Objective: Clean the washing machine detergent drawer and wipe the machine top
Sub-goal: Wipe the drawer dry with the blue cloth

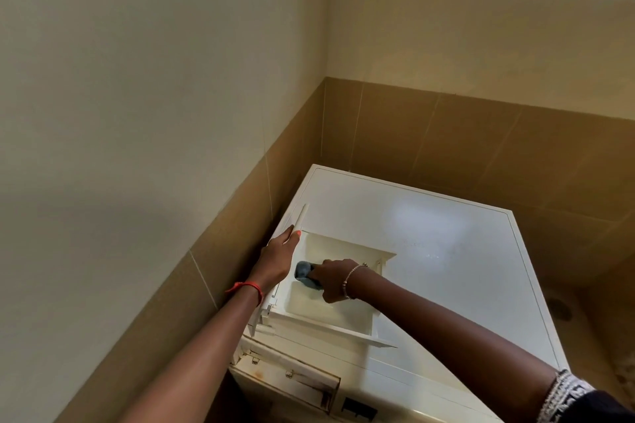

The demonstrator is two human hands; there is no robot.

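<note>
As left hand [278, 257] grips drawer [330, 314], right hand [331, 280] cloth [304, 269], machine top [446, 251] fills tiled corner [326, 127].

The white detergent drawer [330, 312] lies out of its slot on the washing machine top [446, 251], at the front-left corner, open side up, with its long front panel along the left edge. A bunched blue-grey cloth [304, 271] sits inside it (compartment unclear). The top is white and glossy.
</note>
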